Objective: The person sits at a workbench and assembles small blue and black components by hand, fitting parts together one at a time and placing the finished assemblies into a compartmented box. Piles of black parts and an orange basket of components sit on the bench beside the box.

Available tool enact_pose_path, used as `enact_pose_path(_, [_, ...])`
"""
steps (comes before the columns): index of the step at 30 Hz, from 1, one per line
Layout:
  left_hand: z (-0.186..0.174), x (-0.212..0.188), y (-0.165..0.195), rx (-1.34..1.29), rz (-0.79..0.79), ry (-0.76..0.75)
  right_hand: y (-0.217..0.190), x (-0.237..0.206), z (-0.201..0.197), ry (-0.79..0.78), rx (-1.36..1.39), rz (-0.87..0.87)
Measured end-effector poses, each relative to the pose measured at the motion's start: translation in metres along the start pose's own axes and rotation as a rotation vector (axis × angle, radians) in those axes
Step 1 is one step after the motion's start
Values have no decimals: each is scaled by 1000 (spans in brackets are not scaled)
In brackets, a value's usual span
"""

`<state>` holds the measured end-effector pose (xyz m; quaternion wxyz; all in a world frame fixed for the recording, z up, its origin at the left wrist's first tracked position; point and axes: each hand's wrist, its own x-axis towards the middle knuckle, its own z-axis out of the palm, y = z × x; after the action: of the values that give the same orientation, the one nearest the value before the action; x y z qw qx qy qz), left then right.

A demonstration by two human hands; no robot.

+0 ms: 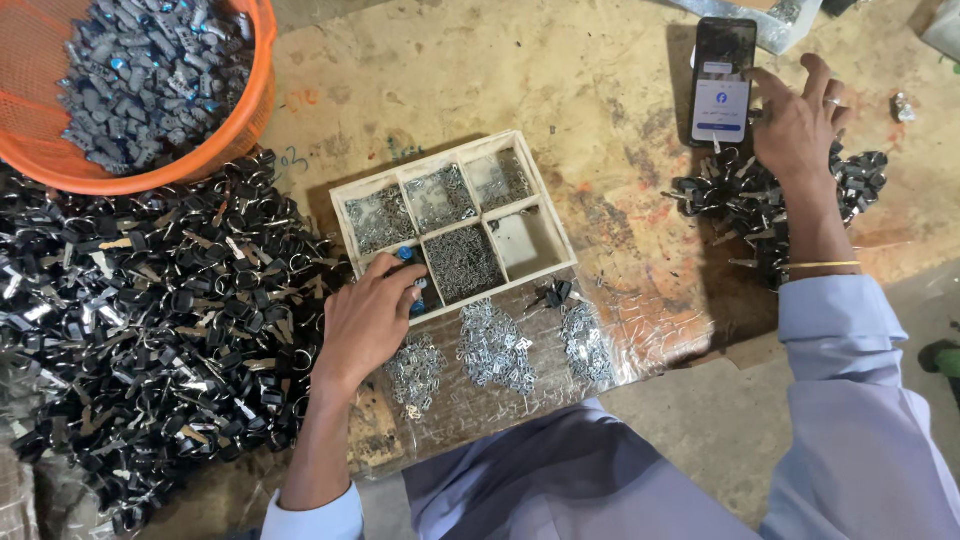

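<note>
Presently my left hand rests at the near-left compartment of the wooden divided tray, its grip pinching small blue parts there. My right hand lies spread and empty, fingers touching the lower edge of the phone beside a small heap of black keys. Judgement: pick one piece at a time, lift clear of the dividers, and keep the silver clips on the worktop undisturbed.

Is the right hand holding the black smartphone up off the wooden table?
No, the black smartphone lies flat on the wooden table; the right hand only touches its edge.
</note>
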<state>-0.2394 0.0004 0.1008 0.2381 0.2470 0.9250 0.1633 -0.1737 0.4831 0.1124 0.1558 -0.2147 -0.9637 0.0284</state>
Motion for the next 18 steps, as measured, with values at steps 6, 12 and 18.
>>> enact_pose_path(6, [2, 0, -3, 12, 33, 24, 0, 4, -1, 86, 68, 6])
enact_pose_path(12, [2, 0, -4, -8, 23, 7, -5, 7, -2, 122, 67, -26])
enact_pose_path(18, [0, -1, -3, -39, 44, 28, -6, 6, 4, 135, 18, -38])
